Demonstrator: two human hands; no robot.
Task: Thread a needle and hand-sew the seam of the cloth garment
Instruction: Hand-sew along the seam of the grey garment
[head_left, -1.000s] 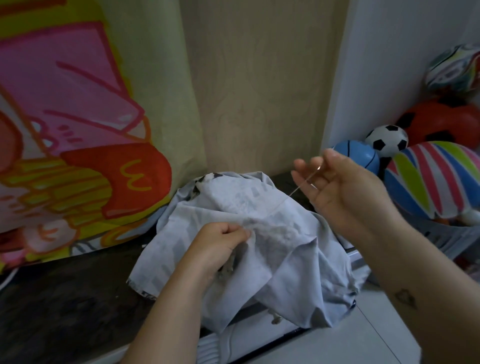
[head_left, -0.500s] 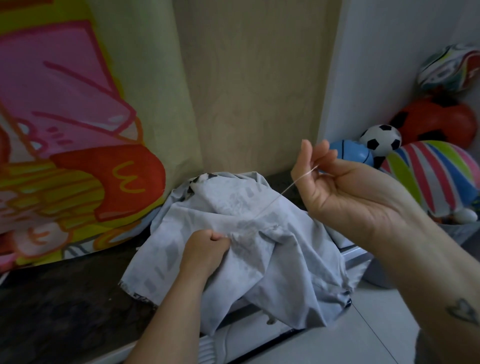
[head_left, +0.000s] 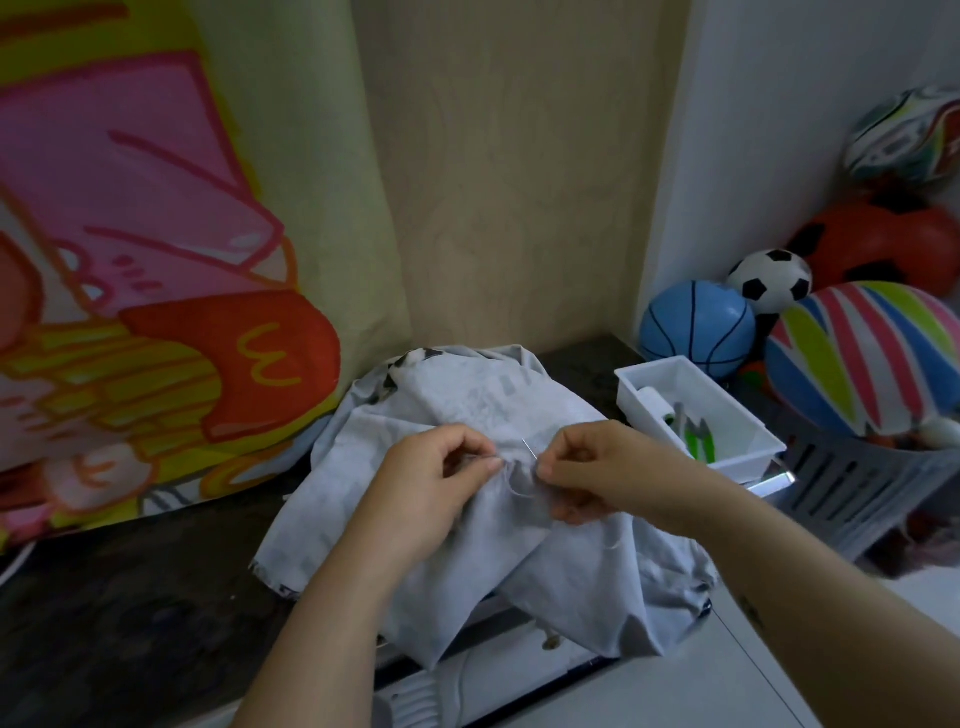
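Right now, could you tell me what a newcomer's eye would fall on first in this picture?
First comes the bright pink, yellow and red cartoon-printed cloth hanging on the left. At centre, the left hand pinches the crumpled pale grey cloth garment, while the right hand pinches a thin metal needle close beside it. A heap of colourful toy balls sits on the right.

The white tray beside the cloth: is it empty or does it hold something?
Not empty. The white tray holds a white spool and a green tool lying inside.
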